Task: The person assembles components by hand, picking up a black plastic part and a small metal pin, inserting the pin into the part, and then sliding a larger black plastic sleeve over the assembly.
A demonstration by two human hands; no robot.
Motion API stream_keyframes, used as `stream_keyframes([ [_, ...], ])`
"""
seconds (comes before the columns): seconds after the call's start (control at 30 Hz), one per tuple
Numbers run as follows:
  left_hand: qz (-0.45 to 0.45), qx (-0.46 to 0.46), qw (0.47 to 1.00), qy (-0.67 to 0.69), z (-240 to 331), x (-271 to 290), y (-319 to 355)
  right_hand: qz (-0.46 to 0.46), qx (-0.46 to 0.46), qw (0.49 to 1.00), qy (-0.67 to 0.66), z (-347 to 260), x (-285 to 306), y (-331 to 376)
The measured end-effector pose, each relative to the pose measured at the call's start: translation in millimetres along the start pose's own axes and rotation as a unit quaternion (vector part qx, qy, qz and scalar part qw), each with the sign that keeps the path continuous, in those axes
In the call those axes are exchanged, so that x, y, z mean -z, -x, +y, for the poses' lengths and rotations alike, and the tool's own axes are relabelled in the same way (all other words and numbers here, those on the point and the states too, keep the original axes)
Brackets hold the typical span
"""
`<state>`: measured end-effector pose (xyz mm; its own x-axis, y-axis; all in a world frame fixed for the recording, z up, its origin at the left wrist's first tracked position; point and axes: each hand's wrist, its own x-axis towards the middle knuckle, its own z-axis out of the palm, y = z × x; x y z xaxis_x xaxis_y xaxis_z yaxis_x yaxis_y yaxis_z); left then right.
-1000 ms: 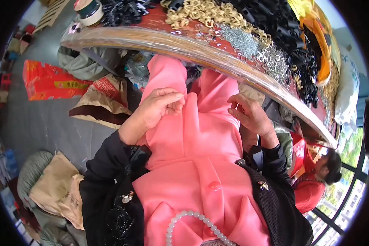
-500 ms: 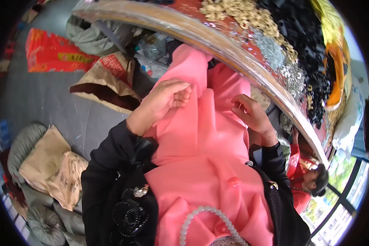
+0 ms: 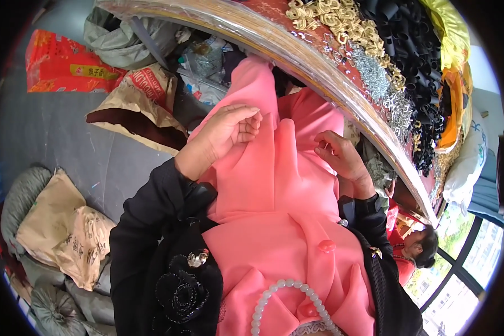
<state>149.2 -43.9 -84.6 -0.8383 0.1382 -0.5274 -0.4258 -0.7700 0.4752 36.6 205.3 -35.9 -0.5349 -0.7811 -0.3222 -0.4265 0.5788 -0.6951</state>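
Directly below you, a pink garment [image 3: 274, 207] of thick, smooth fabric lies across your lap, running from your waist up toward the edge of the tabletop [image 3: 297, 53]. Both of your hands rest on it. Your left hand [image 3: 227, 131] sits on the upper left part of the cloth, fingers curled in and pinching a fold of pink fabric near its raised edge. Your right hand [image 3: 339, 154] lies on the right side of the garment, fingers bent and closed on the cloth at a seam; what the fingertips grip beyond the fabric cannot be made out. The two hands are apart, with a long fold of the garment between them. A pink covered button [image 3: 326, 245] shows lower on the garment, and a string of pale beads [image 3: 280, 294] loops across its bottom part. Your black sleeves [image 3: 151, 224] frame the cloth on both sides, and a black fabric flower [image 3: 182, 291] is on the left one.

The tabletop curves across the top of the view, its edge wrapped in clear film. On it lie gold-coloured metal rings [image 3: 333, 17], silver metal bits [image 3: 375, 78] and black pieces [image 3: 414, 50]. On the grey floor to your left are brown paper sacks [image 3: 67, 229], a red carton [image 3: 67, 64] and grey bags [image 3: 25, 193]. Another person [image 3: 417, 249] in red sits low on the right.
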Motion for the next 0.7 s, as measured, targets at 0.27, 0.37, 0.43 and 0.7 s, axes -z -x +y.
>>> stream_keyframes([
  [0.27,-0.010,0.002,1.000,0.007,0,5,5,0.019,0.015,1.000,0.011,1,-6,10],
  [0.37,-0.007,-0.006,1.000,0.006,2,8,8,0.020,0.025,0.999,0.011,-2,-7,7],
  [0.43,-0.004,-0.011,1.000,0.006,2,9,9,0.010,0.024,1.000,0.016,-3,-8,4],
  [0.7,0.009,-0.008,1.000,-0.001,1,7,10,-0.001,0.026,1.000,0.014,-1,-6,5],
])
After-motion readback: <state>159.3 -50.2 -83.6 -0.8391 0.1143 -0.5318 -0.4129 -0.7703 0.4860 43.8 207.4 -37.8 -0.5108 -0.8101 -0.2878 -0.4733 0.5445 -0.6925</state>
